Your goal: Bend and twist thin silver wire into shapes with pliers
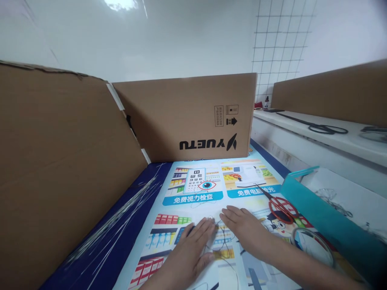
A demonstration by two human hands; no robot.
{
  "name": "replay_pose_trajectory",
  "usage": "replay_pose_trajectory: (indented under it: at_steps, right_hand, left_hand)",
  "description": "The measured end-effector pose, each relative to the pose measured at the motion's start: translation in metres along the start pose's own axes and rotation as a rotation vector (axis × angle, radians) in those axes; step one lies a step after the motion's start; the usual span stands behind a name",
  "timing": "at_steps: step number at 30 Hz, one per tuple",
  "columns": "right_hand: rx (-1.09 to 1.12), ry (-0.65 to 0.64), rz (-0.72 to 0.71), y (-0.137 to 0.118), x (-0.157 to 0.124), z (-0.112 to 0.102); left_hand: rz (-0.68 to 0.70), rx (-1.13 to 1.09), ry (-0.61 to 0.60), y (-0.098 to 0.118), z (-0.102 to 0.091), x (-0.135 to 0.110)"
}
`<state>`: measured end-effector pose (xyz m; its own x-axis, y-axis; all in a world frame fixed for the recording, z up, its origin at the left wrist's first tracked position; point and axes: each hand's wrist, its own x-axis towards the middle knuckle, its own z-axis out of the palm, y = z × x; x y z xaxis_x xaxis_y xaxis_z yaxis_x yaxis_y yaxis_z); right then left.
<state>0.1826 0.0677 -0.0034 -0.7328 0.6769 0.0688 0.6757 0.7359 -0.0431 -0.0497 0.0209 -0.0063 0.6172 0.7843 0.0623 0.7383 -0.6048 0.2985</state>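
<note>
Looped wire [224, 241] trails toward 5 o'clock, upper end indistinct; whether left hand [195, 249] or right hand [248, 229] pinches it, I cannot tell.

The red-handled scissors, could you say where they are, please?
In the head view, the red-handled scissors lie right of centre on the printed sheet, between the right hand and the teal box.

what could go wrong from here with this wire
The thin wire lies in loose loops between the left hand and right hand, so it could tangle or kink.

The red-handled scissors lie near the right hand, which might knock them or brush their blades.

The loose strands at the left could get swept out of line by a sleeve or arm.
</note>
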Motion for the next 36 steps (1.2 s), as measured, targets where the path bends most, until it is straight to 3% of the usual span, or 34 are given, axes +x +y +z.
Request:
replay_pose_trajectory:
  at_steps: [5, 9, 13, 16, 24, 30, 36]
  right_hand:
    - [0.040, -0.035, -0.104, -0.005, -0.004, -0.008]
    - [0.019, -0.060, -0.078, -0.003, -0.003, -0.003]
    - [-0.003, -0.071, -0.051, 0.001, -0.001, 0.001]
    - [-0.010, -0.065, -0.060, 0.001, -0.001, 0.002]
    - [-0.021, -0.037, -0.069, -0.001, -0.001, 0.003]
    - [-0.018, -0.043, -0.041, -0.002, -0.001, 0.004]
    - [-0.022, -0.031, -0.021, -0.008, 0.001, 0.000]
  left_hand:
    - [-0.087, -0.020, 0.040, -0.010, -0.021, -0.009]
    - [-0.154, -0.018, 0.110, -0.019, -0.043, -0.017]
    - [-0.159, -0.024, 0.102, -0.021, -0.057, -0.022]
    - [-0.168, -0.014, 0.104, -0.017, -0.051, -0.018]
    - [-0.103, 0.023, 0.055, -0.019, -0.001, -0.003]
    - [-0.098, -0.003, 0.028, -0.015, -0.007, -0.006]
    - [-0.154, -0.016, 0.102, -0.002, -0.008, 0.001]
